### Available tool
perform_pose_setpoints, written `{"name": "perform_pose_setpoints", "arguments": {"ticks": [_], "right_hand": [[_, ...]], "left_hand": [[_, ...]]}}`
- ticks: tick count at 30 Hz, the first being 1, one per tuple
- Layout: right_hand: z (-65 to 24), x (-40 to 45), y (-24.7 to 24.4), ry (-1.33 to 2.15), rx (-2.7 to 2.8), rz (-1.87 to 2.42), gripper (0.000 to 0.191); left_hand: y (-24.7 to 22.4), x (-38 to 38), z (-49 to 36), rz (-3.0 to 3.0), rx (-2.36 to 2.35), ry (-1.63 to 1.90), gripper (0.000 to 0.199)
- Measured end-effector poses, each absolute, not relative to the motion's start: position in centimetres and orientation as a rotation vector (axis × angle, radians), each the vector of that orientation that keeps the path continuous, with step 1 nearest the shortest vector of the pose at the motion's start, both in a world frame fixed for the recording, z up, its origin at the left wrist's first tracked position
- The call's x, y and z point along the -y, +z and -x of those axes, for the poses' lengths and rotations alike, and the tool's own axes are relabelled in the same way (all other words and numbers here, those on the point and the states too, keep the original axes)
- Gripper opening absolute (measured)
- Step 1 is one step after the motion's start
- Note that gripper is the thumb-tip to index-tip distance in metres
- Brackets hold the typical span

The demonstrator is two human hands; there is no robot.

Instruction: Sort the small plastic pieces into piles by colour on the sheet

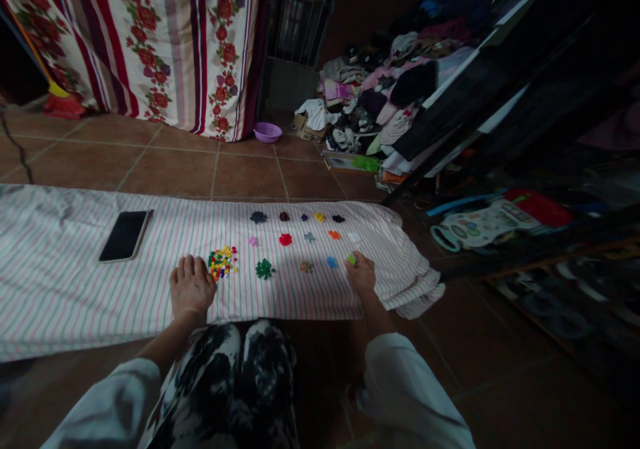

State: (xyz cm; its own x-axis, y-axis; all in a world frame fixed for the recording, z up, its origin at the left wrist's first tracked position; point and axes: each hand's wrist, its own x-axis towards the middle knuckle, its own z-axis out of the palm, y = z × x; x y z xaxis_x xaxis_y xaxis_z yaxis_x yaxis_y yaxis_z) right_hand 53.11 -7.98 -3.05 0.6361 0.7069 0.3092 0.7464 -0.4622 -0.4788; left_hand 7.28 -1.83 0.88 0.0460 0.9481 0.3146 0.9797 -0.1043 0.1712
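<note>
My left hand [191,285] lies flat on the striped cloth, fingers stretched out, beside a mixed pile of small coloured pieces [223,262] in yellow, green, red, blue and white. At the right, the fingers of my right hand [362,272] are closed together around a small lime-green piece [352,259]. Single-colour heaps are set out in rows between my hands and beyond them: dark green [265,269], tan [306,266], light blue [331,262], red [285,239], pink [253,241], grey [309,237], orange [334,234] and white [354,236].
Farther back are dark grey [258,217], brown [284,216], purple [304,217], yellow [319,216] and black [339,218] heaps. A phone [125,236] lies at left on the cloth [65,262]. A purple basin [268,132] and piled clothes [400,89] stand beyond.
</note>
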Motion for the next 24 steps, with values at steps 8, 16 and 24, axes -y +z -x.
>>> {"name": "perform_pose_setpoints", "arguments": {"ticks": [8, 16, 24], "right_hand": [[-53.7, 7.4, -2.4, -0.065, 1.26, 2.282, 0.034], [-53.5, 7.8, -1.6, -0.03, 1.247, 2.299, 0.039], [-56.1, 7.5, -0.6, -0.019, 1.173, 2.267, 0.033]], "left_hand": [[1.3, 2.0, -7.4, 2.215, 2.05, -0.5, 0.04], [1.2, 1.9, -7.4, 2.202, 2.046, -0.444, 0.039], [0.5, 1.7, -7.3, 2.183, 1.999, -0.448, 0.041]]}}
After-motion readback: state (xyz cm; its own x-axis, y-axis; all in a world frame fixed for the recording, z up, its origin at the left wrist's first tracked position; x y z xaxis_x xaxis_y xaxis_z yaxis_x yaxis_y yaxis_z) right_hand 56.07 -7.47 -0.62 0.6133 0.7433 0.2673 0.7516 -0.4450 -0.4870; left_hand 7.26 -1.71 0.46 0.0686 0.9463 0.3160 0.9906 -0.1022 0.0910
